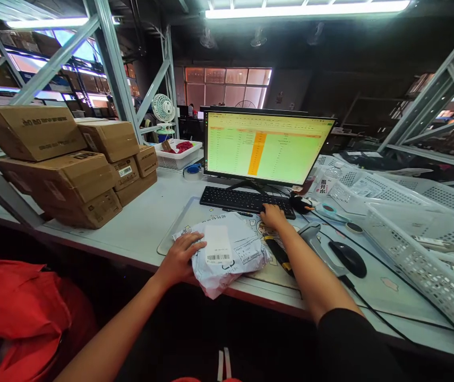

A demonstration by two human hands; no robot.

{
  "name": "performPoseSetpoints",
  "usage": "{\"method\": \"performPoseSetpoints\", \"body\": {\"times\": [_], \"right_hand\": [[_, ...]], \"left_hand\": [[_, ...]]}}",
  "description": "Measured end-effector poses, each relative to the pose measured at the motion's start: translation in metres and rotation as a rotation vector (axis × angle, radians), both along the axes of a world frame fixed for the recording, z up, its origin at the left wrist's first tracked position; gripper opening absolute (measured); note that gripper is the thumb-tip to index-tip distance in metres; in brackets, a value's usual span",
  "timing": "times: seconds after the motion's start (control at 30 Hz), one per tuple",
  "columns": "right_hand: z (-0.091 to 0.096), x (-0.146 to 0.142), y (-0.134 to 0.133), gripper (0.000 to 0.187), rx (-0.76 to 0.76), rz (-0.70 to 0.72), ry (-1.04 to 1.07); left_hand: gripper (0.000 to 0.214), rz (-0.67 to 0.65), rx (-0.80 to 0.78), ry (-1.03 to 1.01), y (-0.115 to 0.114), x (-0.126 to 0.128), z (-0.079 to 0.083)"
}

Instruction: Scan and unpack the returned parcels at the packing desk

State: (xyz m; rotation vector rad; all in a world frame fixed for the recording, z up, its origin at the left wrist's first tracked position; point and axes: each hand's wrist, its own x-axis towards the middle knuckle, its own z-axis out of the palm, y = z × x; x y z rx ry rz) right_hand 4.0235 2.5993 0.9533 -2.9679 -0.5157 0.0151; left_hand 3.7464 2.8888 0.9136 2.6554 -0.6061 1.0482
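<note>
My left hand point(179, 258) grips the left edge of a white plastic mailer parcel point(246, 236). Its fingers lie on top beside a barcode label point(217, 245), while the thumb is hidden. The parcel rests on a patterned desk mat point(182, 225) and overhangs the front edge of the table. On the right end of a black keyboard point(234, 200) rests my right hand point(273, 216), fingers reaching over the keys, holding nothing. Behind the keyboard a monitor point(227, 146) displays a spreadsheet with an orange column. A yellow-and-black handled tool point(277, 252) lies between parcel and right forearm.
Cardboard boxes point(77, 178) are stacked at left. A black mouse point(347, 258), a grey handheld device point(317, 245) and cables lie right of my forearm. White perforated baskets point(418, 260) fill the right side. A white basket point(177, 156) and a fan point(163, 108) stand behind.
</note>
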Motion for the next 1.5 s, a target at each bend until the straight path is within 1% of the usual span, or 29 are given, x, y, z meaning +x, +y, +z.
{"method": "performPoseSetpoints", "body": {"times": [0.13,0.3,0.43,0.57,0.63,0.73,0.83,0.9,1.0,1.13,1.3,1.4,1.5], "right_hand": [[0.004,0.008,0.005,0.054,0.020,-0.002,0.003],[-0.005,0.018,0.023,0.054,0.053,0.019,0.011],[-0.011,0.029,0.041,0.059,0.075,0.002,-0.004],[-0.006,0.038,0.052,0.059,0.070,-0.011,0.021],[-0.003,0.037,0.048,0.058,0.061,-0.007,0.009],[-0.003,0.029,0.028,0.055,0.039,0.028,-0.018],[-0.011,0.015,-0.002,0.050,0.008,0.048,-0.005],[-0.018,0.007,-0.019,0.053,-0.001,0.046,-0.005],[-0.026,0.000,-0.032,0.060,0.006,0.027,-0.017],[-0.027,-0.001,-0.026,0.064,0.030,0.008,-0.050],[-0.023,-0.003,-0.009,0.054,0.033,-0.018,-0.042],[-0.013,-0.006,-0.005,0.051,0.037,-0.029,-0.047],[0.008,-0.017,-0.010,0.051,0.060,-0.014,-0.099]], "left_hand": [[0.042,0.001,-0.018,0.012,0.000,0.000,-0.001],[0.040,-0.001,-0.013,0.019,0.001,0.000,0.000],[0.040,-0.004,0.003,0.020,0.001,-0.001,0.000],[0.042,-0.007,0.003,-0.009,0.000,0.000,-0.001],[0.043,-0.004,0.005,-0.025,0.000,0.001,-0.001],[0.044,0.001,0.016,-0.037,-0.001,0.002,-0.002],[0.045,-0.003,0.027,-0.041,0.000,0.001,0.000],[0.045,-0.010,0.033,-0.044,0.000,0.001,0.000],[0.044,-0.016,0.036,-0.047,0.002,0.001,0.001],[0.043,-0.018,0.028,-0.046,0.002,0.001,0.000],[0.045,-0.016,0.026,-0.033,0.001,0.001,0.000],[0.045,-0.011,0.022,-0.030,0.001,0.002,-0.001],[0.047,-0.012,0.007,-0.024,0.001,0.002,-0.002]]}}
